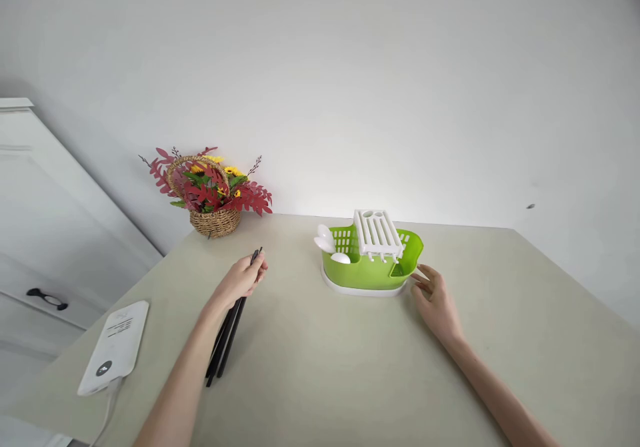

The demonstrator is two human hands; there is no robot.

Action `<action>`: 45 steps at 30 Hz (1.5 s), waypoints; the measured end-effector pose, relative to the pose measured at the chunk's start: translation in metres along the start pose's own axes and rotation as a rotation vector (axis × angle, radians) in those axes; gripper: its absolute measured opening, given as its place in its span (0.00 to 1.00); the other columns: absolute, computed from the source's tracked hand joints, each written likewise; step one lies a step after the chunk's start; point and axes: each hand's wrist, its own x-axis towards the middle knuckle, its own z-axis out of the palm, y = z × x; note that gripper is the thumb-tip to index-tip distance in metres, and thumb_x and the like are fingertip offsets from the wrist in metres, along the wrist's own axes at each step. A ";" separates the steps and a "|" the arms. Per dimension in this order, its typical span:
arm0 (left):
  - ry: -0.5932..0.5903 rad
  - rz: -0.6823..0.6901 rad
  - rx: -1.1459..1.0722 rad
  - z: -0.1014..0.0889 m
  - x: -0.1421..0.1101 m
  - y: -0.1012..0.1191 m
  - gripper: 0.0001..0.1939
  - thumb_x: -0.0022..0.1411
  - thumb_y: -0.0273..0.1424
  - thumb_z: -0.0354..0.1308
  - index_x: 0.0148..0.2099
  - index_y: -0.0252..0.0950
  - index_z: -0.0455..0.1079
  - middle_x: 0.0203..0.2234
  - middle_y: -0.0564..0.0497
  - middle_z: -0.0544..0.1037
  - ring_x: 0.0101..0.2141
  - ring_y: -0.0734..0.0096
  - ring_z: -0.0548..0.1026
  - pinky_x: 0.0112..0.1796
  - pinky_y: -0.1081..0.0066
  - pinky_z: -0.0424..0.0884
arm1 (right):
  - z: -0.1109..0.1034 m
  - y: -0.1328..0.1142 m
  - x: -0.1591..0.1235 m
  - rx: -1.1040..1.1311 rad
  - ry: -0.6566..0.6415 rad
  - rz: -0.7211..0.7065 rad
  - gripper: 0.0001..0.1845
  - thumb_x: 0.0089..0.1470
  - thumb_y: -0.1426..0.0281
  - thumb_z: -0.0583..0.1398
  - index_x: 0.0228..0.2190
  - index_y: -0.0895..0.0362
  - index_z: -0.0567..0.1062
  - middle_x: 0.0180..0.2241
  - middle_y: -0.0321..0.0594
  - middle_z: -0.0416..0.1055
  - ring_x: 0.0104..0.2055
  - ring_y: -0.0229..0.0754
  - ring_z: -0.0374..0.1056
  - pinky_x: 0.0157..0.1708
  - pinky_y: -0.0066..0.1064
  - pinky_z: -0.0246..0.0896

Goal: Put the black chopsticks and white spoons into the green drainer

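Observation:
A bundle of black chopsticks (231, 332) is in my left hand (244, 277), which is closed around it near the upper end. Their tips poke out above my fingers, while the longer ends slant down toward me over the table. To the right stands a green utensil basket (367, 273) on a white base, with a white slotted rack (379, 232) across its top. Several white spoons (325, 240) lean out of its left compartment. My right hand (436, 301) is at the basket's right end, fingers bent and apart, fingertips at its edge; firm contact is unclear.
A wicker basket of artificial flowers (215, 222) stands at the back left by the wall. A white power bank (117, 347) with a cable (111, 400) lies on the table's left side. White cabinet doors (60, 233) are beyond the left edge.

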 end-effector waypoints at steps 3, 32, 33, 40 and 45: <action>0.055 0.035 0.063 0.002 0.004 -0.007 0.27 0.62 0.60 0.52 0.35 0.39 0.64 0.20 0.58 0.65 0.16 0.78 0.57 0.17 0.75 0.55 | 0.000 -0.001 0.000 -0.012 0.000 0.005 0.33 0.56 0.63 0.58 0.62 0.49 0.62 0.58 0.47 0.74 0.58 0.51 0.73 0.55 0.45 0.67; 0.349 0.383 0.821 -0.007 0.046 -0.073 0.14 0.69 0.37 0.46 0.35 0.39 0.68 0.34 0.40 0.81 0.39 0.53 0.80 0.41 0.61 0.71 | 0.001 0.000 0.002 0.046 -0.002 -0.026 0.28 0.53 0.64 0.59 0.57 0.51 0.66 0.56 0.47 0.74 0.56 0.50 0.73 0.55 0.45 0.67; 0.355 0.389 0.826 -0.006 0.046 -0.075 0.13 0.69 0.37 0.47 0.35 0.39 0.68 0.34 0.40 0.80 0.39 0.53 0.80 0.41 0.62 0.71 | 0.001 -0.001 0.002 0.047 -0.002 -0.028 0.28 0.53 0.64 0.59 0.56 0.51 0.66 0.56 0.47 0.74 0.56 0.50 0.73 0.55 0.45 0.67; 0.396 0.455 0.815 -0.004 0.045 -0.086 0.10 0.69 0.38 0.49 0.38 0.40 0.67 0.37 0.42 0.80 0.43 0.53 0.78 0.45 0.60 0.71 | 0.001 -0.001 0.001 0.051 0.000 -0.039 0.28 0.54 0.63 0.59 0.57 0.51 0.66 0.55 0.47 0.75 0.56 0.50 0.73 0.55 0.45 0.67; 0.419 0.481 0.808 -0.005 0.044 -0.088 0.09 0.68 0.38 0.50 0.40 0.39 0.67 0.38 0.42 0.78 0.44 0.54 0.77 0.48 0.59 0.72 | 0.001 0.000 0.002 0.056 0.001 -0.037 0.27 0.53 0.64 0.59 0.55 0.52 0.67 0.54 0.48 0.75 0.56 0.51 0.73 0.57 0.47 0.66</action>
